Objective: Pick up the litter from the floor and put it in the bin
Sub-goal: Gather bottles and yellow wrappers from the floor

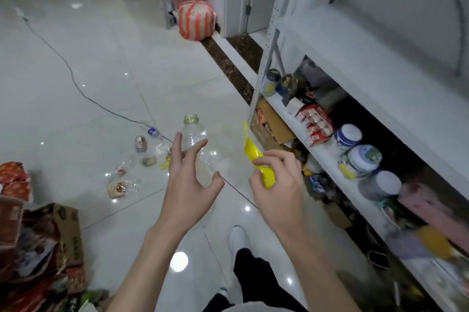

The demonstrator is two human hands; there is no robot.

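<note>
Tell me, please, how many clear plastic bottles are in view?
2: a big bottle upright at the left hand, a small bottle lying on the floor by the cable. Others may hide among the wrappers.

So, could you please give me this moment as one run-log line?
left hand: fingers spread at clear bottle, no grip seen | right hand: pinches yellow wrapper | floor litter: several pieces, not picked up
</note>
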